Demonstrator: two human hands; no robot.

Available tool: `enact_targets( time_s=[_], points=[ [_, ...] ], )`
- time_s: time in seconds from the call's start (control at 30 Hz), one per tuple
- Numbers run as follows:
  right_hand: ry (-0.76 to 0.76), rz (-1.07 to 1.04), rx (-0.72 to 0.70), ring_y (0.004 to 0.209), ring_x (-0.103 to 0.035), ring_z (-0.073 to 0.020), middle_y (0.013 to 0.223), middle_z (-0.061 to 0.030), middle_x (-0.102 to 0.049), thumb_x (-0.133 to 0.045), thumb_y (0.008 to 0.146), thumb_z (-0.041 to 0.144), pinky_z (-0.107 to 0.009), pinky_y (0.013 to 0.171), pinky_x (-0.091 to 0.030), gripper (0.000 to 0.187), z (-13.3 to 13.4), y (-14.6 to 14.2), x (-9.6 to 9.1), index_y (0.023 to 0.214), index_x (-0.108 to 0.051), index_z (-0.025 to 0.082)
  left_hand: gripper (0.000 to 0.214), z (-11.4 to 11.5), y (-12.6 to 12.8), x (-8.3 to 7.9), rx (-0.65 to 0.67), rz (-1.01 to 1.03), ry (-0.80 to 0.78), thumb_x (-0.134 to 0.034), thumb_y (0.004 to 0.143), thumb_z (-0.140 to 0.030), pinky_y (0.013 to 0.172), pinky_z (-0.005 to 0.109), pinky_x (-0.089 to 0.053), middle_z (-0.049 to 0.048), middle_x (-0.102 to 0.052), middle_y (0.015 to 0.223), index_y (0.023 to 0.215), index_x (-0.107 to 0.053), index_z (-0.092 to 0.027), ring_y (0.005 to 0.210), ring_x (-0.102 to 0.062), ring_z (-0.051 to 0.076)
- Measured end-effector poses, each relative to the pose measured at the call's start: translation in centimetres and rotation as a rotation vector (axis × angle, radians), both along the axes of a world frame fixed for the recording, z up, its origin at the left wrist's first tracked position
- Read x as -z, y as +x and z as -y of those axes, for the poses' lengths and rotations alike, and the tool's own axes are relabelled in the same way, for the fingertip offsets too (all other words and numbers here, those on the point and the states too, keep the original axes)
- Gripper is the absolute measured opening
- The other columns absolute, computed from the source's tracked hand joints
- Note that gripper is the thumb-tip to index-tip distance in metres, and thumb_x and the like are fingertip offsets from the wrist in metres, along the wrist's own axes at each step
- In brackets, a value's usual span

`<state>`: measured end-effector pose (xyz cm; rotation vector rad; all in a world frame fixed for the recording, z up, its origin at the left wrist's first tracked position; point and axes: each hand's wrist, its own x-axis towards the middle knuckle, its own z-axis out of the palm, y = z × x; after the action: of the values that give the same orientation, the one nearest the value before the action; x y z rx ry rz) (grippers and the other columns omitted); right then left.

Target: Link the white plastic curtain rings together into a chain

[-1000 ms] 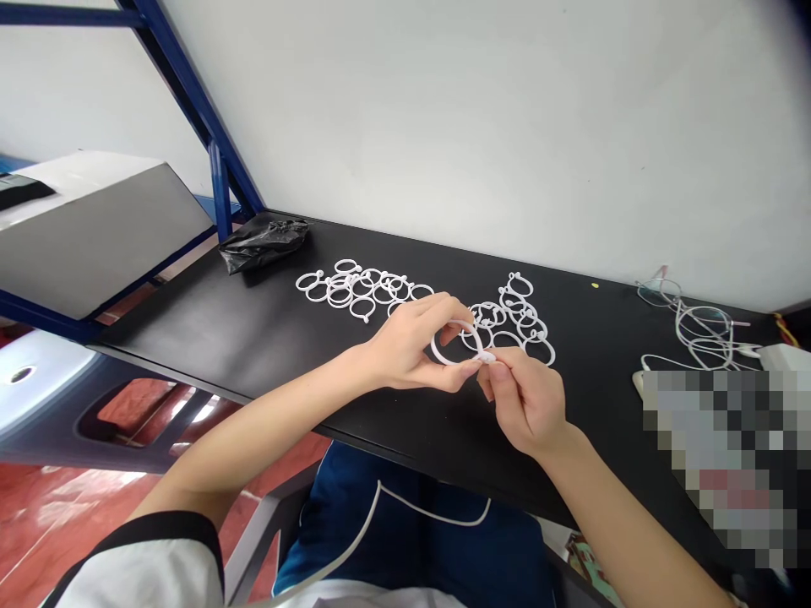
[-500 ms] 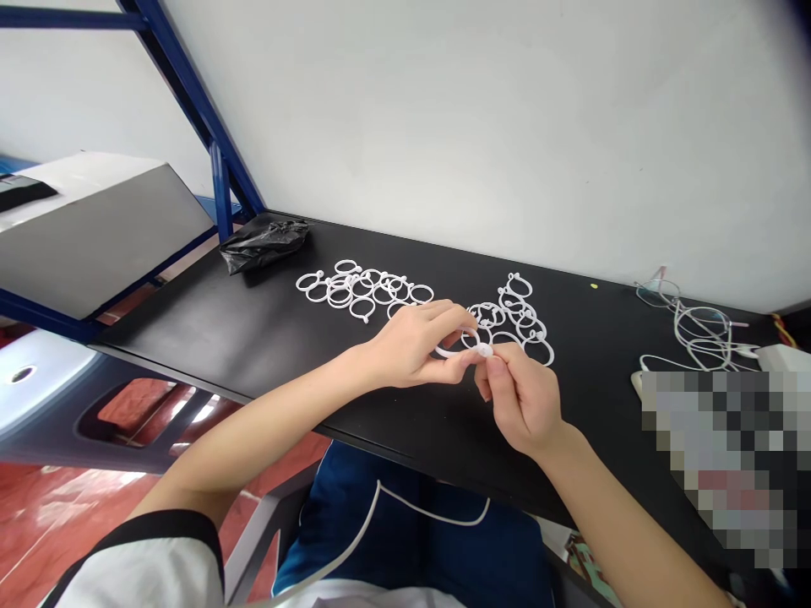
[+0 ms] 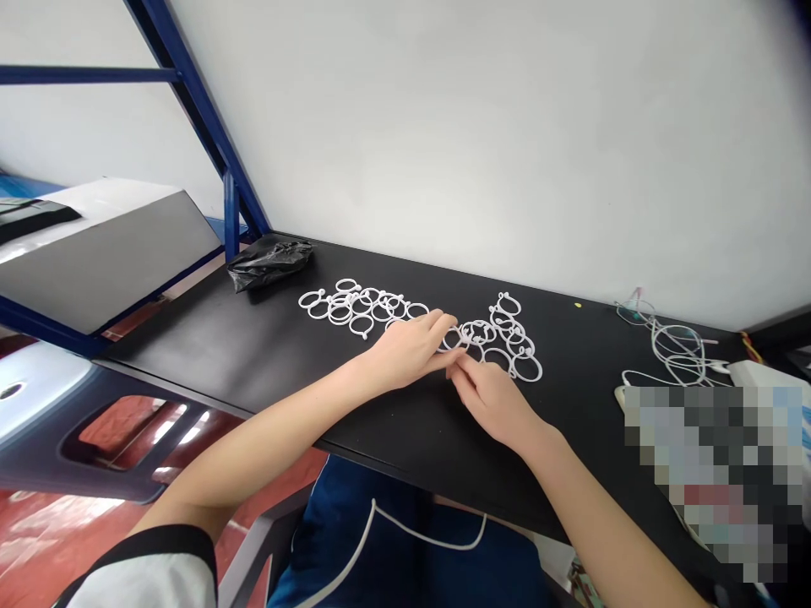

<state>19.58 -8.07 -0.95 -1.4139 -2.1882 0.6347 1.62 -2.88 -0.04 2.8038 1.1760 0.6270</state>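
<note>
A crumpled black bag (image 3: 269, 266) sits at the far left of the black worktop (image 3: 393, 431). To its right lies a spread of loose rings (image 3: 351, 299), thin, white and round, many overlapping, with small knobs on their rims. Next comes the left hand (image 3: 409, 342), its thumb and fingers grasping one white ring (image 3: 443, 349) just above the worktop, its rim slim and partly covered. The right hand (image 3: 498, 401) meets it, fingers bent close by the left thumb; whether they grip the ring, I cannot tell. Beyond lie more overlapping white rings (image 3: 508, 331), then a tangled white cable (image 3: 675, 359).
</note>
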Motion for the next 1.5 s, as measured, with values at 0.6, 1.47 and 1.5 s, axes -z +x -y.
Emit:
enact_targets(
  time_s=[0.6,1.47,1.5],
  points=[
    [-0.136,0.033,0.015,0.051,-0.047,-0.013,0.056,0.0042,-0.051,-0.033,0.1,0.033,-0.027,0.056,-0.032,0.032,0.0,0.0,-0.3,0.076,-0.05,0.021,0.048,-3.0,-2.1,-0.2,-0.578,-0.278,-0.095,-0.046,0.096,-0.057,0.063,0.028,-0.044,0.0138,-0.058,0.107,0.106,-0.057,-0.011,0.088,-0.066,0.026],
    [-0.071,0.034,-0.002,0.05,-0.035,-0.0111,0.055,0.0055,-0.037,-0.039,0.098,0.03,-0.027,0.055,-0.026,0.034,0.1,-0.2,0.1,0.066,-0.031,0.022,0.022,-1.0,1.0,2.0,0.027,-0.17,-0.214,-0.042,0.101,-0.025,0.063,0.025,-0.045,0.0029,-0.063,0.097,0.109,-0.062,-0.02,0.082,-0.064,0.016],
    [-0.07,0.035,-0.002,0.05,-0.035,-0.0111,0.055,0.0055,-0.038,-0.039,0.098,0.03,-0.027,0.055,-0.026,0.034,0.1,-0.2,0.1,0.066,-0.031,0.022,0.023,-1.0,0.9,2.0,0.024,-0.17,-0.217,-0.041,0.101,-0.024,0.063,0.024,-0.045,0.0031,-0.063,0.098,0.109,-0.062,-0.02,0.082,-0.064,0.016]
  ],
)
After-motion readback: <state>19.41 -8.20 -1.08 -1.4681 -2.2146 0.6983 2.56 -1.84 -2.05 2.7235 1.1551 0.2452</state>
